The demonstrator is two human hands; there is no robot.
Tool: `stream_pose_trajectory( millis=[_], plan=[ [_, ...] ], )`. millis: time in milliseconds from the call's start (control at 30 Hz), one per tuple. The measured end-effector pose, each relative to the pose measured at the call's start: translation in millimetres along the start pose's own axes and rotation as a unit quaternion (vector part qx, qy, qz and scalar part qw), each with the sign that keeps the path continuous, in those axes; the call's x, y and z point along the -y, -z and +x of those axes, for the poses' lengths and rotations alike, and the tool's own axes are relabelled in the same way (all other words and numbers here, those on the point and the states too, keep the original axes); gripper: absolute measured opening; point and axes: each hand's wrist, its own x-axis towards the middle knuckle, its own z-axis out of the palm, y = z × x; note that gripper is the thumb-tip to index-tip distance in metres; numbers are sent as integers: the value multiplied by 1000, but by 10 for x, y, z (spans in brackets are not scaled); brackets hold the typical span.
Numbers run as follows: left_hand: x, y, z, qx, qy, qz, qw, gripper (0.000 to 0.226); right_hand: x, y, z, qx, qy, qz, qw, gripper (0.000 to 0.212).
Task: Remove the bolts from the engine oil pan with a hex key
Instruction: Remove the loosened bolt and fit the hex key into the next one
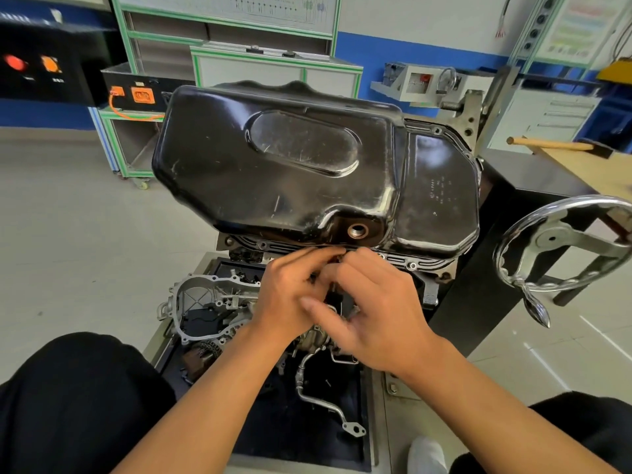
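A chrome handwheel (564, 241) juts in at the right. A silver cast cover (205, 302) and a bent metal pipe (318, 398) lie below the hands. The glossy black steel oil pan (307, 172) sits upturned ahead. The left hand (290, 295) and right hand (372, 313) meet at its near flange, fingers bent, near a small silver bolt (412, 266). Blur hides whether either grips anything.

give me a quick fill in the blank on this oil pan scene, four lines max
1. The oil pan is glossy ____ in colour.
2. The left hand and right hand meet just ____ the pan's open drain hole.
3. The chrome handwheel stands on the person's ____ side.
4. The hammer on the table has a ____ handle.

Missing words: black; below; right; wooden.
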Motion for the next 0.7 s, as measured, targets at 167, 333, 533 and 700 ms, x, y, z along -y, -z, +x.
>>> stream_pose_trajectory(
  millis=[167, 333, 533, 700],
  plan=[
    [28, -54, -23, -18, 21, 10, 1000, 33, -40, -136, -140, -29, -43, 107, 993, 18],
    [21, -102, 1, 18, 19, -4, 1000, 30, -70, -159, -283, -62, -136, 220, 964, 34],
    [15, -158, 5, -14, 0, 16, 1000, 26, -50, -78, -295, -104, -240, 360, 895, 23],
    [-9, -140, 2, -38, 3, 15, 999, 22, -69, -45, -188, -85, -302, 471, 825, 21]
  ],
)
